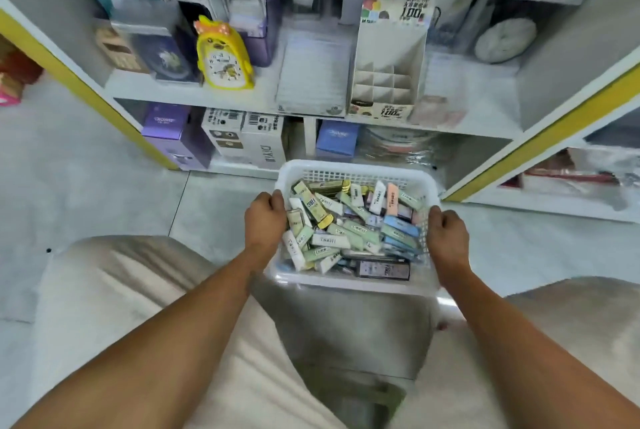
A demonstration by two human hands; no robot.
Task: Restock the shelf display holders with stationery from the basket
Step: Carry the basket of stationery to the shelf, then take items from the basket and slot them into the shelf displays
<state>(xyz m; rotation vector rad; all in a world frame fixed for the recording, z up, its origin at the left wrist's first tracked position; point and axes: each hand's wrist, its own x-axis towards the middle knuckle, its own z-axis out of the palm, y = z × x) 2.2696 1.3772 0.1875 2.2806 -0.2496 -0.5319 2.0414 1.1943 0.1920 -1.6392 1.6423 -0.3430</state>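
A white basket (353,168) full of small pastel stationery packs (349,231) sits low in front of the shelf (242,96), between the person's knees. The left hand (265,220) grips its left rim and the right hand (446,232) grips its right rim, fingers curled over the edges. On the shelf above stands a card holder (388,75) with bare compartments, a yellow clock (221,54) well to its left.
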